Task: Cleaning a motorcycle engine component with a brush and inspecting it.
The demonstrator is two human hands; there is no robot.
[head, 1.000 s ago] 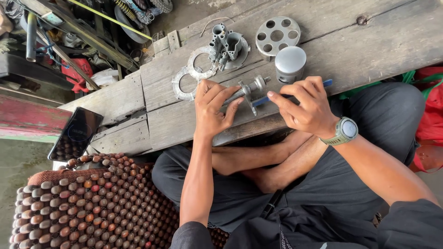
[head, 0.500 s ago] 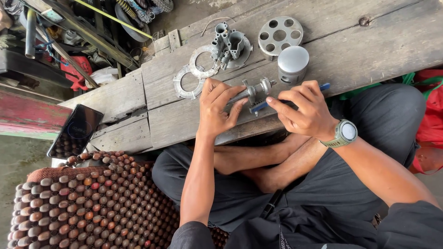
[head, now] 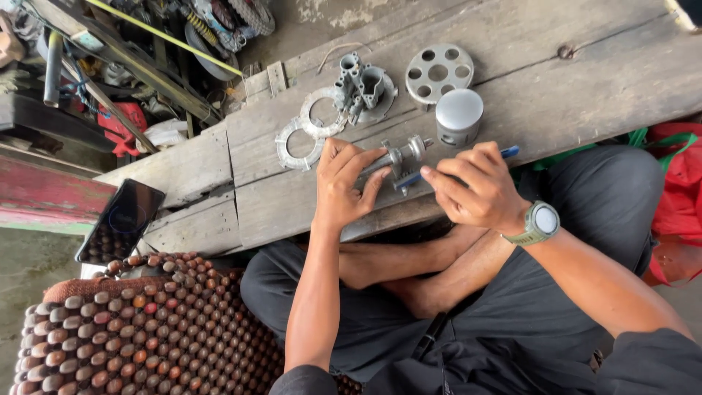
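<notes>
The left hand grasps a metal shaft part on the wooden bench; its long axis points far-right. The right hand pinches a blue-handled tool, mostly hidden.

So the grey metal shaft piece lies flat on the planks, pinned at its near end under the left hand, its knobby stepped tip poking out past the fingers. A blue-handled tool in the right hand touches its middle.
</notes>
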